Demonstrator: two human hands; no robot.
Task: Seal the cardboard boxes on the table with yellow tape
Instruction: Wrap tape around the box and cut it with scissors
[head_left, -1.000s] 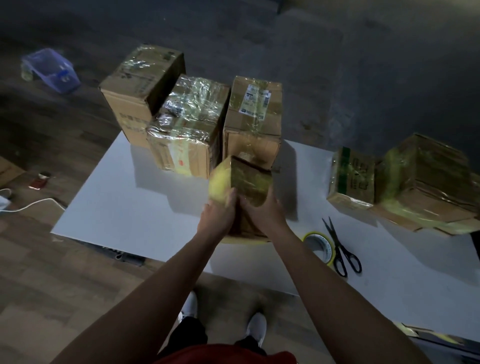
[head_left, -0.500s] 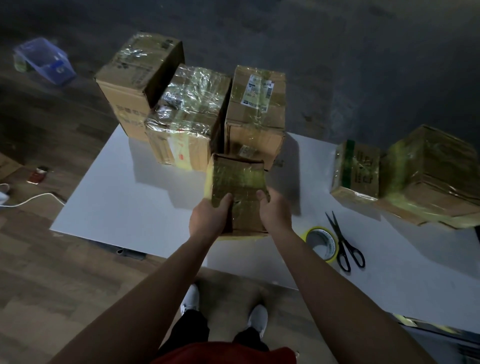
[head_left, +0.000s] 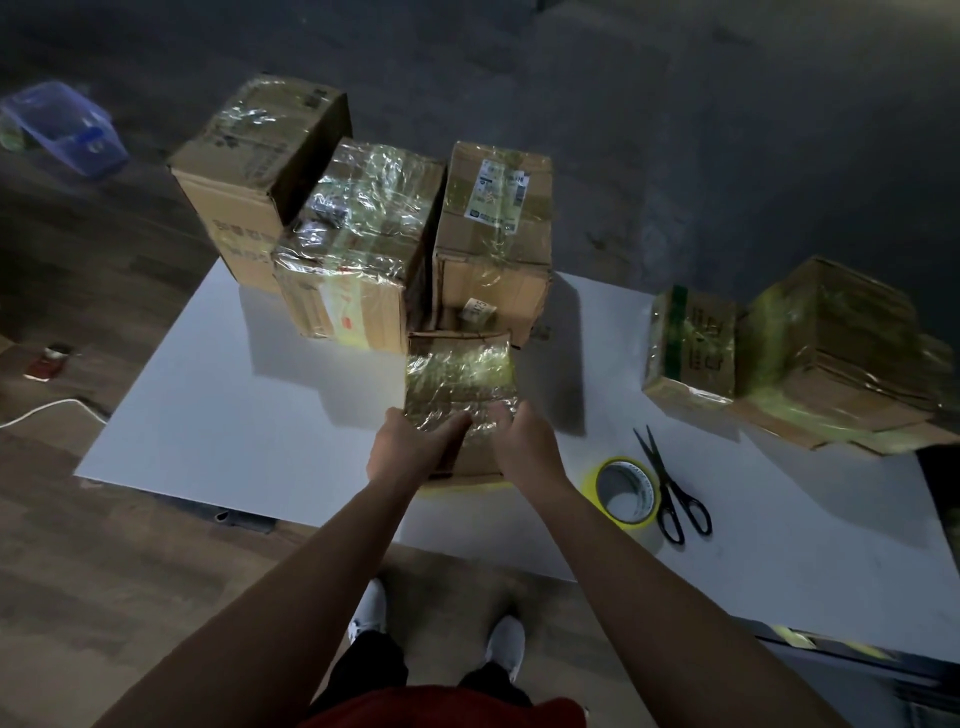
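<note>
A small cardboard box wrapped in shiny yellowish tape stands on the white table, just in front of the taller boxes. My left hand holds its near left corner, with the fingers lying over the top. On the near right corner, my right hand grips the box with its fingers curled over the top edge. The roll of yellow tape lies flat on the table to the right of my right wrist.
Black scissors lie beside the roll. Three taller taped boxes stand at the table's far left, two more boxes at the far right. On the floor at left are a blue plastic tub and a white cable.
The small box, held tilted above the table a second ago, has been turned and set down flat. Both hands have slid to its near edge.
</note>
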